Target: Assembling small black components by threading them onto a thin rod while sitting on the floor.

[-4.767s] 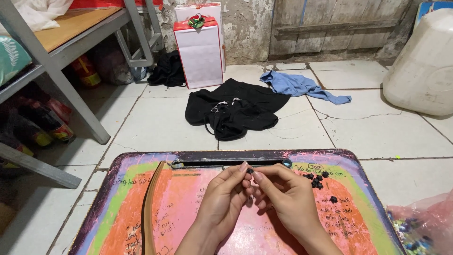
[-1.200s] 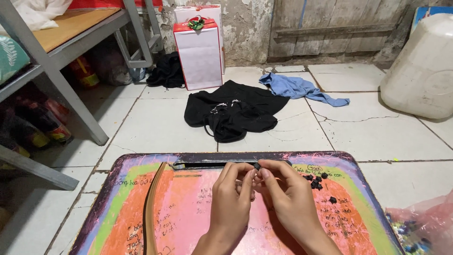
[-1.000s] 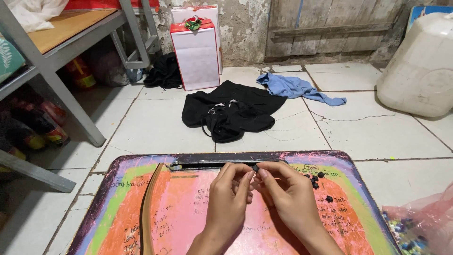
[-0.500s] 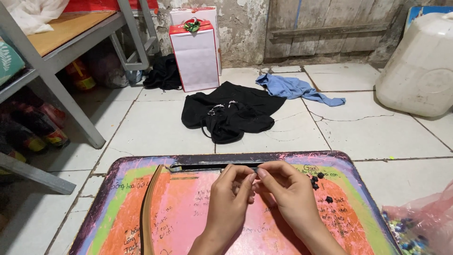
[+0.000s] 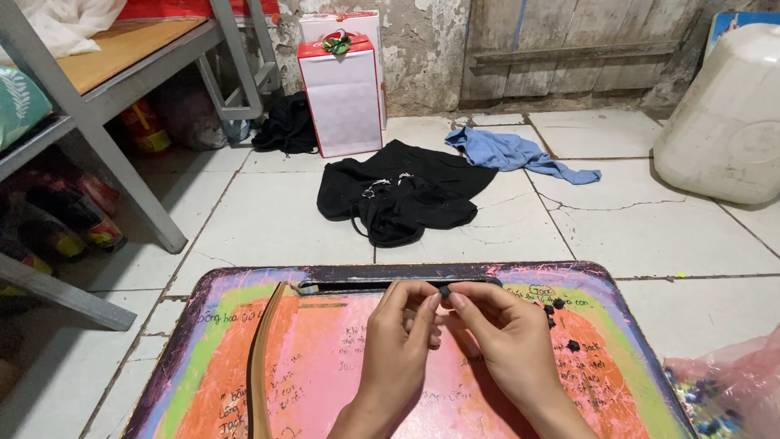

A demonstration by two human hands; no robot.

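My left hand (image 5: 398, 341) and my right hand (image 5: 508, 345) meet over a colourful painted low table (image 5: 211, 358). Between their fingertips they pinch one small black bead (image 5: 444, 291), held just above the table top. Whether a thread runs through it I cannot make out. Several more small black beads (image 5: 561, 321) lie loose on the table to the right of my right hand. A thin brown curved strip (image 5: 258, 366) lies along the table's left side. A dark groove (image 5: 382, 284) runs along the table's far edge, just beyond my fingers.
Black clothes (image 5: 398, 191) and a blue cloth (image 5: 512, 150) lie on the white tiled floor ahead. A white gift bag with a red top (image 5: 341, 89) stands by the wall. A metal shelf (image 5: 97, 106) is at left, a big white jug (image 5: 723, 122) at right, a pink plastic bag (image 5: 731, 382) at lower right.
My hands have slid a little toward the table's far edge and stay pinched together on the bead. The view has shifted slightly.
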